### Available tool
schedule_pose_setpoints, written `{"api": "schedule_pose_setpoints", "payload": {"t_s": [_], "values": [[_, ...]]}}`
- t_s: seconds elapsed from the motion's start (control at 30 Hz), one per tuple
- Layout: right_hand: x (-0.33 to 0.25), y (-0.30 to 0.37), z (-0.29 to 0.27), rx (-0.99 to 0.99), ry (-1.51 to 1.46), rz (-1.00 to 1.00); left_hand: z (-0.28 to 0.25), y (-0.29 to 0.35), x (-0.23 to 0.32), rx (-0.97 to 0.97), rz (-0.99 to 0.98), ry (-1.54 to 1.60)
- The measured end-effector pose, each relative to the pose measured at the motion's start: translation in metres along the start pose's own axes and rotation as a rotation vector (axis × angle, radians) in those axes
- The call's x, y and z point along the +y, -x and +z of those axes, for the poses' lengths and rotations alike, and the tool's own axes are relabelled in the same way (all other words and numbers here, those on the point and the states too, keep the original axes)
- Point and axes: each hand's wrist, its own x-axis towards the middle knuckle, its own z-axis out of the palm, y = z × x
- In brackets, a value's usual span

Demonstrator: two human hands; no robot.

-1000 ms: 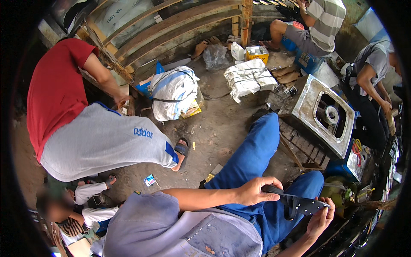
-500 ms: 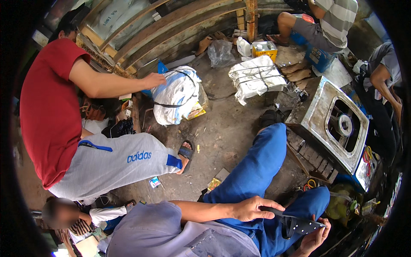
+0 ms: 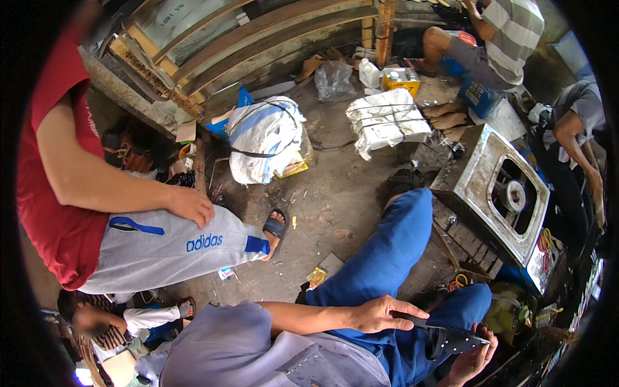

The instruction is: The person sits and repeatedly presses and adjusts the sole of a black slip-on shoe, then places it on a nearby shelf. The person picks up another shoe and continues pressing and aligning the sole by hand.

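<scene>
A black sandal (image 3: 445,338) with white dots on its strap lies across my lap, gripped in both hands. My left hand (image 3: 382,314) is closed on one end, the fingers stretched along its top and the thumb below. My right hand (image 3: 476,360) holds the other end, its fingers curled over the edge beside the dotted strap. Both hands rest over my blue trousers (image 3: 393,248), close to my bent knees. Part of the sandal's underside is hidden by my hands.
A dirty metal gas stove (image 3: 490,193) stands on its side at my right. Ahead lie two tied white bundles, one larger (image 3: 264,138) and one smaller (image 3: 388,120). A person in a red shirt (image 3: 55,187) sits at the left; others sit around. Scissors (image 3: 458,281) lie near my right knee.
The person in red has drawn a hand back from the larger bundle to their own thigh and leaned back left. My hands and the sandal have hardly moved.
</scene>
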Motion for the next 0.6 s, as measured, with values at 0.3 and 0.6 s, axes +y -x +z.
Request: {"api": "schedule_pose_setpoints", "payload": {"t_s": [0.3, 0.6], "values": [[-0.031, 0.007, 0.049, 0.225, 0.097, -0.134, 0.012, 0.007, 0.042, -0.091, 0.244, -0.203], [-0.045, 0.014, 0.029, 0.099, -0.224, -0.334, 0.044, -0.016, 0.06, -0.104, 0.329, -0.318]]}}
